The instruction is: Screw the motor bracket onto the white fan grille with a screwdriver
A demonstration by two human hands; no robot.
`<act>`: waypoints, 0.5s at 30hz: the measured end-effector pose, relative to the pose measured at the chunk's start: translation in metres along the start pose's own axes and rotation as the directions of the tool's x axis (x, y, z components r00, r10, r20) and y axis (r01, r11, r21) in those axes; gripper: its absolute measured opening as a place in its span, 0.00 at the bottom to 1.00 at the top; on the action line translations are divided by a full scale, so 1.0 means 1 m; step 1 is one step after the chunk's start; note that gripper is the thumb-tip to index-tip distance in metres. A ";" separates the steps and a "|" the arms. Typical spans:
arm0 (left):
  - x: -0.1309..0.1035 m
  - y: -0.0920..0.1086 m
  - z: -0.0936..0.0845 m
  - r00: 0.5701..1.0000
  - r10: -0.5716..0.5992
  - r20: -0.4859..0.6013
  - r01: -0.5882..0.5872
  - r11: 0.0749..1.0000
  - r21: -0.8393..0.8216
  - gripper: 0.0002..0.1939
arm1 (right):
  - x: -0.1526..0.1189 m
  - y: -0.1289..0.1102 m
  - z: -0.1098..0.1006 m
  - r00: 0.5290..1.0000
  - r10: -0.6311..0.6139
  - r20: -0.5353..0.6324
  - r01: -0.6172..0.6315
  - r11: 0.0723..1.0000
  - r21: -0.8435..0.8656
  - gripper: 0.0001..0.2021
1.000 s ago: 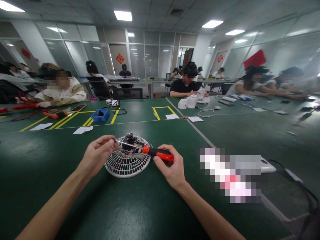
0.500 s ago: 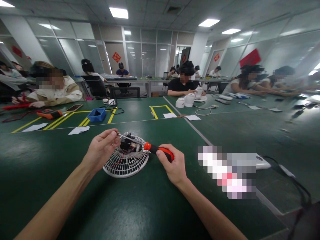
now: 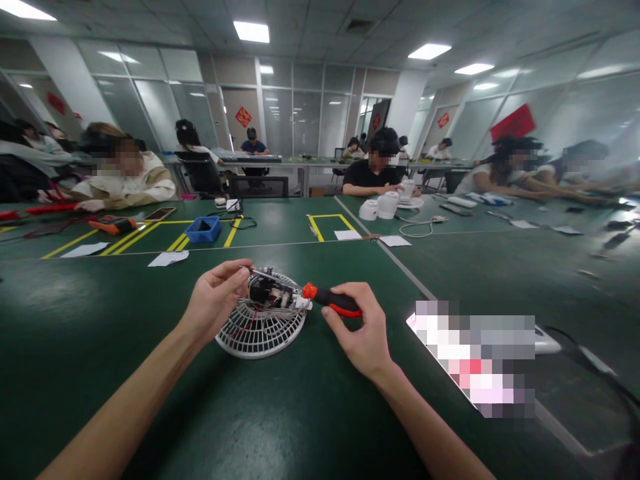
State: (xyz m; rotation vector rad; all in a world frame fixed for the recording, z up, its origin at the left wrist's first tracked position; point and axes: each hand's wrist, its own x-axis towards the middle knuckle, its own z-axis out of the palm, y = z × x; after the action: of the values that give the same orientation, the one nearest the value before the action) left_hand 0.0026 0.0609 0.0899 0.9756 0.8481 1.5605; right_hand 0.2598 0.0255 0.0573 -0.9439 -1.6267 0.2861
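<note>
A screwdriver point(image 3: 330, 300) with a black and red handle lies in my right hand point(image 3: 367, 327), its fingers closed round the handle. The metal shaft points left, above a round white fan grille point(image 3: 263, 333). At the shaft's tip, my left hand point(image 3: 215, 300) pinches thumb and fingers together; whatever small thing is between them is hidden. The grille rests on the green table with its slats showing. On top of it sits a black motor assembly point(image 3: 265, 290) with wires and pale parts, partly behind the shaft and my left fingers.
A blue bin point(image 3: 203, 230) stands beyond my left hand, near an orange-and-black meter point(image 3: 114, 225). Paper slips point(image 3: 169, 259) lie along the table seam. At right is a blurred-out bright device point(image 3: 465, 360). Across the table, a co-worker point(image 3: 377, 167) handles white parts point(image 3: 387, 205).
The whole view has shifted, so hands, grille and table appear slightly farther right and lower. My left hand remains at the screwdriver tip, and my right hand still grips the handle.
</note>
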 end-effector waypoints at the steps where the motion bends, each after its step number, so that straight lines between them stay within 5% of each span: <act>1: 0.000 0.000 0.001 1.000 0.001 0.004 -0.001 1.000 -0.011 0.20 | 0.000 0.001 0.000 1.000 0.003 0.011 -0.003 1.000 -0.011 0.09; 15: 0.002 0.002 0.004 0.988 -0.035 0.148 0.041 0.998 -0.042 0.16 | 0.001 0.008 -0.003 0.994 0.095 0.055 -0.092 0.994 -0.058 0.11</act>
State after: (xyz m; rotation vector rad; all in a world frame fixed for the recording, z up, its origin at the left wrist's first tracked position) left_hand 0.0050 0.0622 0.0930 1.0231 0.7212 1.4497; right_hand 0.2653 0.0301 0.0537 -1.0648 -1.6526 0.3366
